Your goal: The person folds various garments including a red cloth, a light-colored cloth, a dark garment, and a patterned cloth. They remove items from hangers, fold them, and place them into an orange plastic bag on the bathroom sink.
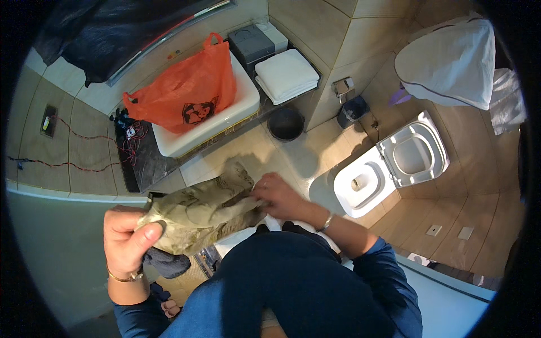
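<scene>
The green cloth was up in the air, on the near side of the scene and a bit to the left. It hung between two hands that were well apart. The left hand was clamped on the left end, with the thumb on top. The right hand seemed to pinch the right end, but its fingertips were partly tucked in, so how tight they were was hard to tell.

The cloth was wrinkled and sagged in the middle. To hold it well, both hands needed a firm grip on the edges and a soft, even pull, so the folds could open without a hard tug. It was best to keep it high, so it did not touch the floor below or brush the black bucket on the far side.

A dark grey cloth was just beside the left hand; whether it was joined on was not clear. The table with the white sink and red bag was farther off, and the open toilet was to the right.
</scene>
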Available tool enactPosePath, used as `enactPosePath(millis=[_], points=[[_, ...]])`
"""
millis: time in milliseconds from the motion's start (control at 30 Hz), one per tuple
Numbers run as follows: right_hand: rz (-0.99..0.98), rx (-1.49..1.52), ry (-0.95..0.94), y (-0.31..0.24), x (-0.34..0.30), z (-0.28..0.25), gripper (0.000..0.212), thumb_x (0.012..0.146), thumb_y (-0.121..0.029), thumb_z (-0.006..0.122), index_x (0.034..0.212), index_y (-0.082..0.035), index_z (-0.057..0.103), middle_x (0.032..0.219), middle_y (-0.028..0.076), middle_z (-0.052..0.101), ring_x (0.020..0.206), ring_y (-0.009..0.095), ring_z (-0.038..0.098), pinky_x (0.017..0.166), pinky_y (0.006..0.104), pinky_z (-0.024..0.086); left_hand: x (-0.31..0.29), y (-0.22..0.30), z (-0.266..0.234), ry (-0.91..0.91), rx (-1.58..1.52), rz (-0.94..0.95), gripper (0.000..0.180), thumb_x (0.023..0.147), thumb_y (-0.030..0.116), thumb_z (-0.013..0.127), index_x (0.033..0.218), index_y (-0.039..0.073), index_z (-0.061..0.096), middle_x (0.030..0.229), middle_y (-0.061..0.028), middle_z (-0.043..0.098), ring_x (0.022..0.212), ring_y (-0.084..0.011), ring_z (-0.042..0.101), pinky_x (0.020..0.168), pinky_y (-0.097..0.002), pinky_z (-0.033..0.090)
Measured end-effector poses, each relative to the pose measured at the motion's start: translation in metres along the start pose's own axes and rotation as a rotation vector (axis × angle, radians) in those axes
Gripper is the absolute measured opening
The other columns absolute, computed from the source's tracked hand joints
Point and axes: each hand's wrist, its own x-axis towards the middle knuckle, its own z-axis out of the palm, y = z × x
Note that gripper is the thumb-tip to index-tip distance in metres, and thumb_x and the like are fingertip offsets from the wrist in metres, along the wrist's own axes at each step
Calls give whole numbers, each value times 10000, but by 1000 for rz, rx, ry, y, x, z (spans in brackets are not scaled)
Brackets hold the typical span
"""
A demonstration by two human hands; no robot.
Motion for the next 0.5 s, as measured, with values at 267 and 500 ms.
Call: enactPosePath(millis=[267,500], points=[[374,76,-499,-32,44,-133,315,721,-63,653,1030,-10,630,962,162,621,879,321,611,753,390,496,21,-5,-19,235,43,126,297,902,180,639,694,-26,585,616,67,473,576,-34,362,511,-222,281],[272,396,-846,-51,18,-131,729,755,-75,567,1442,-85,323,1386,200,456,1220,335,510,1028,425,403,13,52,0,-6,226,264,334,746,257,743,685,-56,644,557,-105,581,457,-165,531,457,-271,376]])
